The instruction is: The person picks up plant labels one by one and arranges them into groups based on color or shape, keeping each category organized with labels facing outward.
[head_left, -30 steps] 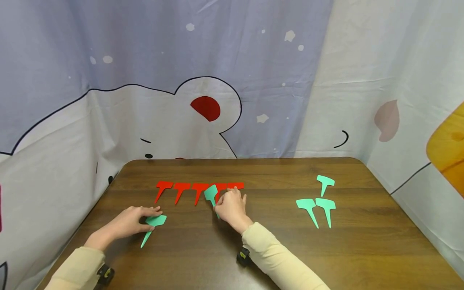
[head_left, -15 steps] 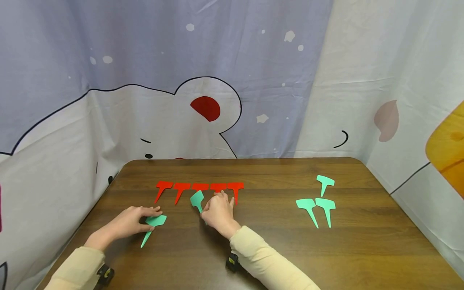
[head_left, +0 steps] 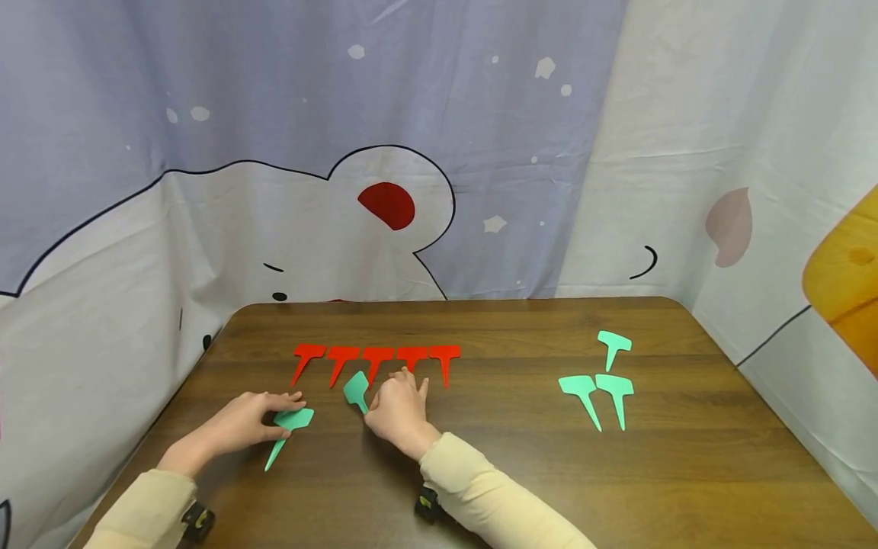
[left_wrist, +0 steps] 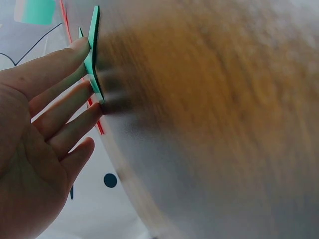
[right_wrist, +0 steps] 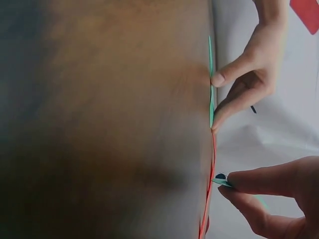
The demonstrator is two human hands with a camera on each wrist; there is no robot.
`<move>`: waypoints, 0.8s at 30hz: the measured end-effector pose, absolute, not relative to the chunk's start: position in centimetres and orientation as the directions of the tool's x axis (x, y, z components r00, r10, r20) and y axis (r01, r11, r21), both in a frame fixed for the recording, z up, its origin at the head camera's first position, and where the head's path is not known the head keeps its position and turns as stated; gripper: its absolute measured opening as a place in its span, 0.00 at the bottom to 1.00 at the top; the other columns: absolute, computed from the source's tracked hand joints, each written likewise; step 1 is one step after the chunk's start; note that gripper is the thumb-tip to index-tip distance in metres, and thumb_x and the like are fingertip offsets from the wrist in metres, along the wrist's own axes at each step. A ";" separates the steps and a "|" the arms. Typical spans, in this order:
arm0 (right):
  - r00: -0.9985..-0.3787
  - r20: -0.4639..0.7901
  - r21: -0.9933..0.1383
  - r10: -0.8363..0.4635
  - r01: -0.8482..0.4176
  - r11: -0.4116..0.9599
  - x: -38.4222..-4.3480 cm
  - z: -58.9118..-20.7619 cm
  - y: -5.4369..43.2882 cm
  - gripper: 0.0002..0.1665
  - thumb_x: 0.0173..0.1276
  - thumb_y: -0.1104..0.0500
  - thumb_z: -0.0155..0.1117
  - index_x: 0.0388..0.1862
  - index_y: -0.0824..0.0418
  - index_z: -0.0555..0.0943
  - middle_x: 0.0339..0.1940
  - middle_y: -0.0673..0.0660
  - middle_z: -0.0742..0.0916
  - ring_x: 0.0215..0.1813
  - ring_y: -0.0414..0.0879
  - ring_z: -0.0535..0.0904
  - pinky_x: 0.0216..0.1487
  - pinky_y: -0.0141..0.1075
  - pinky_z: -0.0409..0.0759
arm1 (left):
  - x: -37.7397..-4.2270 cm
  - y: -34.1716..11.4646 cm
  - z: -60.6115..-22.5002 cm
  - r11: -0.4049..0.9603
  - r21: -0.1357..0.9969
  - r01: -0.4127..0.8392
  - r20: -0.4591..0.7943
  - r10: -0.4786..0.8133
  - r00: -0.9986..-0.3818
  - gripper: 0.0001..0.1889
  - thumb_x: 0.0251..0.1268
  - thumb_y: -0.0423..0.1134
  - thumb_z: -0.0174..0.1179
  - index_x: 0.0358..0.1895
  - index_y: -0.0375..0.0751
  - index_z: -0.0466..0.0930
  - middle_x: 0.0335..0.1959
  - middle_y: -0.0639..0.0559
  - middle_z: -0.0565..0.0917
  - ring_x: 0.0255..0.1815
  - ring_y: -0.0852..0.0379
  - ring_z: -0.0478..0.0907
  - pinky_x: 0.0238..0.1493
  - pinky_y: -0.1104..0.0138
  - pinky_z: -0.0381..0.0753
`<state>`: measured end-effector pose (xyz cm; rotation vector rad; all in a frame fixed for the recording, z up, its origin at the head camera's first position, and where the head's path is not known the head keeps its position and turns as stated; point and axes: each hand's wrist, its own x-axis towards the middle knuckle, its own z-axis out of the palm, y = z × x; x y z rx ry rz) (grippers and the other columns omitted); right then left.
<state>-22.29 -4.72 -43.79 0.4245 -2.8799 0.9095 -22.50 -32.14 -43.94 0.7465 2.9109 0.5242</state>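
My left hand rests at the left of the table, thumb and fingertips on opposite edges of a green T-shaped plant label lying on the wood, stem toward me. In the left wrist view, the thumb and fingers touch this label. Near the middle, my right hand pinches a second green plant label by its stem, its wide head angled up and left; the stem's end is hidden by the fingers. Behind both hands lies a row of several red plant labels, the middle ones partly covered.
Three more green plant labels lie to the right: one farther back, and a left one and right one side by side nearer me. The brown wooden table ends at a printed curtain.
My right hand has moved left and slightly nearer me with its green plant label, uncovering the rightmost red one. My left hand and its label have stayed in place.
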 end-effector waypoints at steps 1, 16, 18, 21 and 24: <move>-0.957 0.166 -0.542 -0.239 -0.291 0.788 -22.2 -43.8 -4.8 0.17 0.46 0.67 0.60 0.03 0.53 0.74 0.49 0.60 0.85 0.69 0.61 0.66 0.64 0.71 0.52 | -22.5 -32.1 -43.9 0.821 0.350 0.451 -0.002 0.482 -0.876 0.26 0.51 0.43 0.70 0.58 0.47 0.80 0.62 0.48 0.77 0.63 0.41 0.72 0.58 0.45 0.71; -0.970 0.100 -0.444 -0.220 -0.241 0.863 -22.2 -43.8 -5.9 0.16 0.46 0.63 0.61 0.04 0.52 0.72 0.51 0.59 0.82 0.67 0.60 0.67 0.65 0.70 0.53 | -22.4 -32.0 -43.8 0.820 0.350 0.452 -0.001 0.483 -0.875 0.26 0.52 0.43 0.69 0.58 0.47 0.80 0.63 0.48 0.76 0.63 0.41 0.72 0.58 0.45 0.71; -0.971 0.087 -0.431 -0.222 -0.237 0.870 -22.1 -43.7 -6.0 0.17 0.46 0.62 0.62 0.03 0.53 0.72 0.52 0.59 0.83 0.68 0.59 0.67 0.65 0.70 0.52 | -22.4 -32.0 -43.8 0.820 0.351 0.452 -0.003 0.483 -0.875 0.26 0.52 0.43 0.69 0.58 0.47 0.80 0.63 0.48 0.76 0.63 0.41 0.72 0.58 0.45 0.71; -0.972 0.076 -0.404 -0.224 -0.235 0.884 -22.0 -43.5 -6.2 0.17 0.47 0.60 0.65 0.04 0.54 0.71 0.52 0.58 0.83 0.68 0.59 0.67 0.66 0.70 0.51 | -22.4 -32.1 -43.8 0.820 0.352 0.451 -0.004 0.483 -0.875 0.26 0.51 0.43 0.69 0.58 0.47 0.80 0.63 0.48 0.77 0.63 0.41 0.72 0.58 0.45 0.72; -0.972 0.071 -0.365 -0.223 -0.234 0.901 -21.9 -43.6 -6.4 0.18 0.48 0.57 0.67 0.06 0.54 0.71 0.51 0.58 0.83 0.67 0.58 0.68 0.65 0.70 0.52 | -22.4 -32.1 -43.8 0.819 0.352 0.452 -0.006 0.485 -0.874 0.26 0.52 0.43 0.69 0.58 0.46 0.80 0.62 0.48 0.77 0.63 0.41 0.72 0.57 0.46 0.72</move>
